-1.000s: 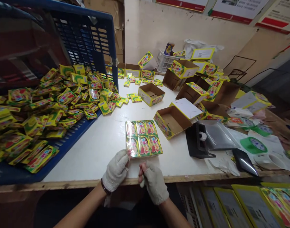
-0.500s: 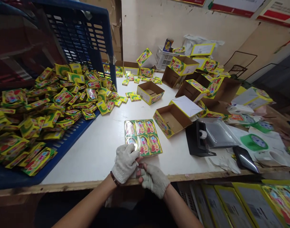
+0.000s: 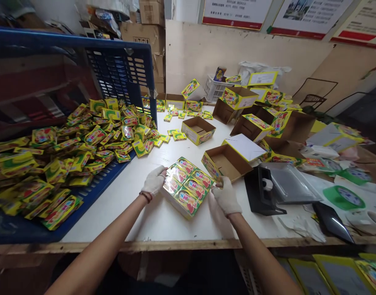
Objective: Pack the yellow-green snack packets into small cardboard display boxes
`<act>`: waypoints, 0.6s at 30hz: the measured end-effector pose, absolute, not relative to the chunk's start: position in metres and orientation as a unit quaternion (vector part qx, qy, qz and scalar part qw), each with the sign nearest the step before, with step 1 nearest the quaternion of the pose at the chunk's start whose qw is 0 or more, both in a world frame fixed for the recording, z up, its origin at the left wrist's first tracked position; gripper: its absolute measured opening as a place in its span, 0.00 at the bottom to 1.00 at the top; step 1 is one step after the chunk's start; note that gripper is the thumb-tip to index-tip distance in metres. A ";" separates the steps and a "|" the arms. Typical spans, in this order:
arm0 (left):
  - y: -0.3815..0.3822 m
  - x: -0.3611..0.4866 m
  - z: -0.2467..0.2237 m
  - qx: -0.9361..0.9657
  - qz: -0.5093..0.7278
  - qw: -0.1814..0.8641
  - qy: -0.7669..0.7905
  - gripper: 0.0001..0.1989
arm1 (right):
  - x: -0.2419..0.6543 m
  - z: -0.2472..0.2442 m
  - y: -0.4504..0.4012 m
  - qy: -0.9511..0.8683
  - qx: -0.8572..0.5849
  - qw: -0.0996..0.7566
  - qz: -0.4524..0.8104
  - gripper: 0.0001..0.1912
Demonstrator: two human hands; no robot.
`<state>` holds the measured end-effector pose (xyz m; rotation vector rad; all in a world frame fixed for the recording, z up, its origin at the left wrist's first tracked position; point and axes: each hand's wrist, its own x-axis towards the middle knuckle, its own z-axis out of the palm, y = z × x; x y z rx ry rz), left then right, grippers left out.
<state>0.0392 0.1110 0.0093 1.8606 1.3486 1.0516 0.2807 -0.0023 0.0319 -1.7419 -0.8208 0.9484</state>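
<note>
A pack of small yellow-green printed boxes [image 3: 189, 186], wrapped in shiny clear film, is turned at an angle near the front of the white table. My left hand [image 3: 154, 181], in a white glove with bare fingertips, closes on the pack's left corner. At the opposite corner, my right hand [image 3: 227, 197], gloved likewise, has its fingers closed on the pack's edge. Just beyond the right hand lies an open cardboard box [image 3: 227, 162], brown inside and printed outside. Parts of the fingertips are hidden or blurred.
A blue plastic crate [image 3: 120, 45] on the left spills out many small printed boxes [image 3: 95, 135]. Another open carton [image 3: 198, 130] stands farther back. On the right are a black tape dispenser [image 3: 261, 190], a green tape roll [image 3: 347, 198] and a black phone [image 3: 333, 221].
My hands have moved apart from near each other at the pack's front edge to its two sides. The pack has been turned. The view has tilted upward.
</note>
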 end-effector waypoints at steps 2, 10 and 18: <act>0.081 0.033 -0.004 0.693 0.399 0.318 0.510 0.18 | 0.270 0.032 -0.011 -0.530 -0.690 0.432 0.239 0.24; 0.001 0.014 -0.025 0.804 0.449 0.115 0.374 0.17 | 0.256 -0.003 -0.034 -0.867 -0.451 0.193 -0.091 0.27; 0.033 -0.003 -0.004 0.912 0.366 -0.066 0.173 0.16 | 0.319 -0.007 -0.052 -0.817 -0.498 0.270 -0.105 0.19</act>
